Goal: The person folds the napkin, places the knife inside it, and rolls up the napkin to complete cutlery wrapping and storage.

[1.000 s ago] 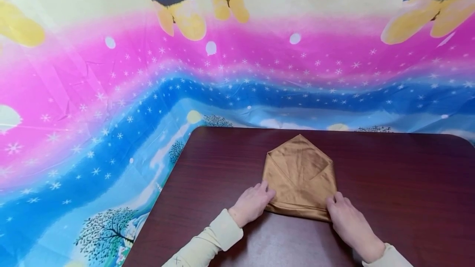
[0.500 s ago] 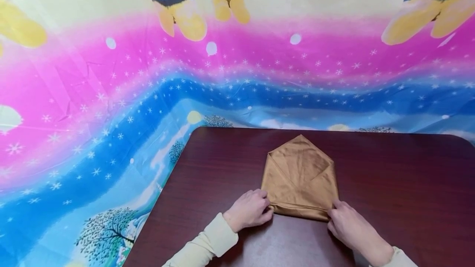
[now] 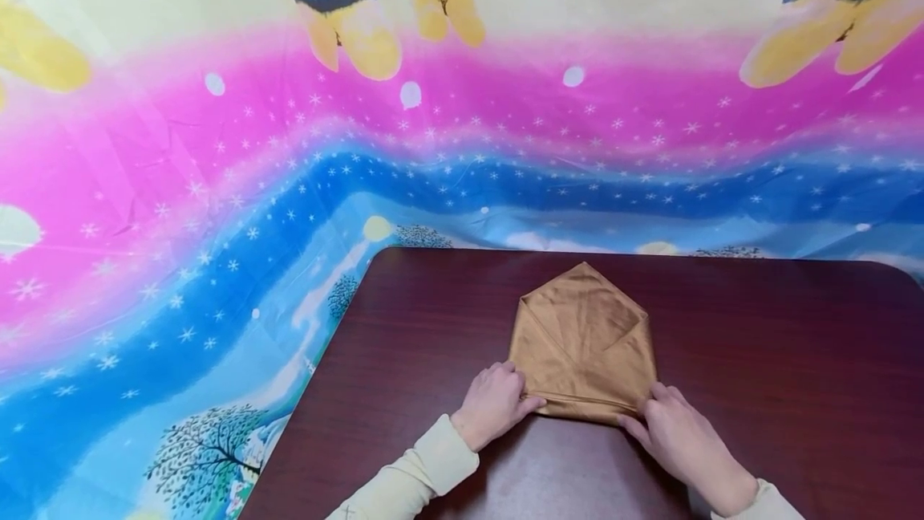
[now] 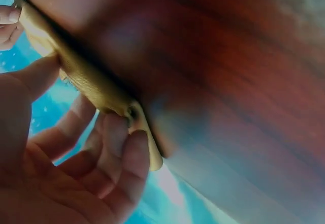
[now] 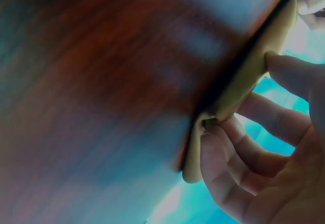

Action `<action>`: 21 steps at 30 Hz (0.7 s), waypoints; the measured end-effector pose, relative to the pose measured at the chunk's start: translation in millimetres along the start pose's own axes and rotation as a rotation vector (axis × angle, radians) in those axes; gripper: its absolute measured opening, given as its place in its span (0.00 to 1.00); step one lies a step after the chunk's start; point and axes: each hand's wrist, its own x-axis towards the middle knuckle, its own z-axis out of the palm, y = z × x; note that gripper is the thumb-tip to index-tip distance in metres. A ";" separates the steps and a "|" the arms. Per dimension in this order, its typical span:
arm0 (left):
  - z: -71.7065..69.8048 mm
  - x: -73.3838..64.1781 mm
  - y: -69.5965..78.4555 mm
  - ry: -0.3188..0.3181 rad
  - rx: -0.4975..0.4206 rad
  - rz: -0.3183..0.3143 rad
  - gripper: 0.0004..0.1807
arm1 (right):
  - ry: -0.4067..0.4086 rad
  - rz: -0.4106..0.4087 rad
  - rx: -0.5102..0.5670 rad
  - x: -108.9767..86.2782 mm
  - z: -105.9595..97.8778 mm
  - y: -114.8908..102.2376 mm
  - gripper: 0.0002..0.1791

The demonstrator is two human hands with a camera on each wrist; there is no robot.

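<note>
A golden-brown satin cloth [image 3: 588, 351], folded to a five-sided shape, lies on the dark red-brown table with its point at the far end. A narrow rolled or folded band runs along its near edge. My left hand [image 3: 494, 404] holds the near left corner, thumb along the near edge and fingers at the side. At the near right corner my right hand [image 3: 686, 440] grips in the same way. In the left wrist view, curled fingertips of the left hand [image 4: 91, 158] touch the cloth [image 4: 86, 74]; the right wrist view has the right hand [image 5: 269, 148] mirroring this.
The table [image 3: 433, 303] has rounded far corners and a glossy patch near its front. Behind and left of it hangs a patterned sheet [image 3: 289, 143] in pink and blue, with printed trees, snowflakes and bears. Light sleeves cover both forearms.
Both hands drew slightly nearer to the cloth's front corners, and their thumbs now reach inward along its near edge. The cloth's folded shape and place look almost the same.
</note>
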 end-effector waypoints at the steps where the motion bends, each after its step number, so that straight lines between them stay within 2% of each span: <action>1: 0.0 0.3 0.4 0.004 -0.014 -0.012 0.21 | -0.015 0.011 0.011 1.0 -0.6 0.4 0.17; 6: -1.5 1.6 5.2 -0.012 -0.109 -0.081 0.20 | -0.098 0.056 0.043 3.3 -2.5 1.0 0.15; 9: -1.9 1.8 8.4 -0.012 -0.136 -0.095 0.19 | -0.103 0.064 0.049 2.2 -2.3 0.5 0.14; 14: -2.3 2.0 10.1 0.025 -0.139 -0.018 0.14 | -0.046 0.058 0.043 0.4 -0.8 -1.4 0.15; 18: -3.4 2.6 9.3 0.002 -0.148 0.014 0.10 | 0.013 0.025 0.008 -1.7 1.8 -2.0 0.15; 21: -5.2 1.9 7.1 -0.011 -0.093 0.067 0.07 | 0.074 -0.031 -0.030 -2.9 3.8 -1.2 0.15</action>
